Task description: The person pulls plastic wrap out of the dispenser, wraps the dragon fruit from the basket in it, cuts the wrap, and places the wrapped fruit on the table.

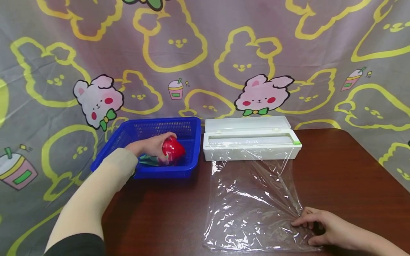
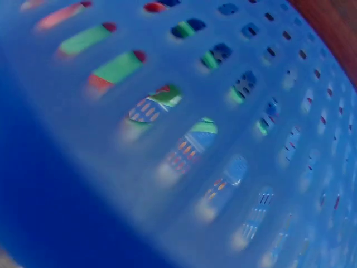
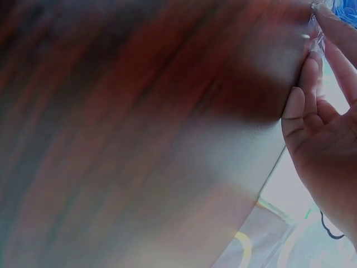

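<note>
Right hand (image 1: 333,227) narrow, pinching clear film (image 1: 246,209) at edge; left hand (image 1: 153,145) curled round red object (image 1: 173,149) inside blue basket (image 1: 169,173).

viewed from the head, forward and down across the table (image 1: 150,217) to the curtain (image 1: 208,21); from the left wrist, very close against the blue basket (image 1: 163,173), shared with the head view; from the right wrist, near and tilted beside the right hand (image 1: 333,228), likewise shared.

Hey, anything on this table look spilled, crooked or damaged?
Nothing looks spilled or broken. Only the clear film looks askew: its right side is gathered into diagonal creases between the white dispenser and the right hand, while its left side spreads flatter.
</note>
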Available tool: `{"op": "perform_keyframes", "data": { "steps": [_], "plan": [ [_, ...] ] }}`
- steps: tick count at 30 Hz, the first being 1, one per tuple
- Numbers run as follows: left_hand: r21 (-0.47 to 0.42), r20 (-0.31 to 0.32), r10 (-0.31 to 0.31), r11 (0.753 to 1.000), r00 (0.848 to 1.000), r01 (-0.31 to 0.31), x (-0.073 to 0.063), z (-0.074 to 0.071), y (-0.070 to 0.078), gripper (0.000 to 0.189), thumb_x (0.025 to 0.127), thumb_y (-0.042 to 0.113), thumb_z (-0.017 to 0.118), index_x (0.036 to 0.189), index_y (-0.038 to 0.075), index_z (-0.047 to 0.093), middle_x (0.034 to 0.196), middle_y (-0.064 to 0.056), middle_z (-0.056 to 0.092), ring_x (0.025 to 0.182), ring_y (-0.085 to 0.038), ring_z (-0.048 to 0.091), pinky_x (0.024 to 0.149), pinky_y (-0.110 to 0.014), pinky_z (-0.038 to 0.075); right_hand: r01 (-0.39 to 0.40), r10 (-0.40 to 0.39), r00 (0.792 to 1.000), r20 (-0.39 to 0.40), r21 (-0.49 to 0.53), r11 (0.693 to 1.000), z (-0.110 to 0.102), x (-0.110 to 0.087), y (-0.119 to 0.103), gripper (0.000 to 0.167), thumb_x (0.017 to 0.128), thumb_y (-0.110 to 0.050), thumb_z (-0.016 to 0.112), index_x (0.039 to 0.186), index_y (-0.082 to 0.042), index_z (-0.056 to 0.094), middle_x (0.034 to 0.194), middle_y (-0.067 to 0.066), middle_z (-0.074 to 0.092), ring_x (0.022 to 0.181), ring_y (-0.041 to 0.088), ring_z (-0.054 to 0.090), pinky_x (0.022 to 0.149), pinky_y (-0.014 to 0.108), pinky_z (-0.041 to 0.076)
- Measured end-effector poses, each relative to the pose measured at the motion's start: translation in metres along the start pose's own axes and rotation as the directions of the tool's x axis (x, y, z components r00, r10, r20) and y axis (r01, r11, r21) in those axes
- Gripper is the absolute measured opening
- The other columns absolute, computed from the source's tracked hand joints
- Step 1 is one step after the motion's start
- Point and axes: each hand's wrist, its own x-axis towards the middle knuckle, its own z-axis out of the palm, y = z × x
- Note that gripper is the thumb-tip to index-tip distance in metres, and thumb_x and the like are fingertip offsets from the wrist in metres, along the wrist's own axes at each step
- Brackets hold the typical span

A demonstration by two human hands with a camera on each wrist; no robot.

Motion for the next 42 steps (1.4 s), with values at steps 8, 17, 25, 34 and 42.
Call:
{"op": "perform_keyframes", "data": {
  "steps": [8,17,25,34,42],
  "plan": [
    [-0.077,-0.093,0.038,0.996,0.995,-0.046,-0.008,-0.004,0.004,0.091,0.064,0.013,0.090,0.136,0.011,0.034,0.127,-0.017,0.049,0.115,-0.038,0.051,0.089,-0.049,0.051,0.004,-0.004,1.000,0.003,0.004,1.000,0.000,0.000,0.000,0.044,0.079,-0.011,0.080,0.121,-0.016,0.067,0.092,-0.009,0.053,0.076,0.004,0.051,0.055,0.019,0.045],
    [-0.020,-0.234,0.009,1.000,0.972,-0.014,-0.017,-0.008,0.015,0.094,0.063,0.025,0.092,0.138,0.018,0.035,0.128,-0.014,0.049,0.115,-0.038,0.047,0.086,-0.051,0.051,0.025,-0.025,1.000,-0.006,-0.015,1.000,0.000,0.001,0.000,0.044,0.079,-0.012,0.080,0.121,-0.016,0.067,0.091,-0.010,0.053,0.076,0.004,0.051,0.054,0.018,0.044],
    [0.058,-0.338,0.044,0.998,0.940,-0.026,-0.032,-0.021,0.042,0.097,0.063,0.037,0.091,0.140,0.018,0.035,0.125,-0.013,0.050,0.115,-0.035,0.044,0.082,-0.050,0.053,0.062,-0.063,0.998,-0.022,-0.020,0.998,0.003,0.001,0.001,0.047,0.077,-0.008,0.081,0.121,-0.015,0.067,0.093,-0.009,0.054,0.077,0.004,0.052,0.055,0.018,0.045],
    [0.113,-0.387,0.130,0.989,0.913,-0.093,-0.042,-0.029,0.092,0.098,0.060,0.035,0.093,0.139,0.021,0.037,0.128,-0.005,0.048,0.118,-0.029,0.041,0.078,-0.048,0.055,0.072,-0.073,0.997,-0.029,-0.032,0.997,0.003,0.001,0.001,0.047,0.076,-0.008,0.081,0.121,-0.015,0.068,0.092,-0.010,0.054,0.076,0.003,0.051,0.056,0.018,0.045],
    [0.238,-0.372,0.190,0.966,0.909,-0.104,-0.046,-0.019,0.129,0.100,0.059,0.050,0.089,0.141,0.022,0.038,0.126,-0.004,0.051,0.114,-0.027,0.047,0.079,-0.045,0.054,0.017,-0.017,1.000,0.011,0.008,1.000,0.001,0.000,-0.001,0.045,0.080,-0.013,0.080,0.123,-0.017,0.067,0.089,-0.010,0.051,0.076,0.004,0.050,0.055,0.019,0.044]
  ]
}}
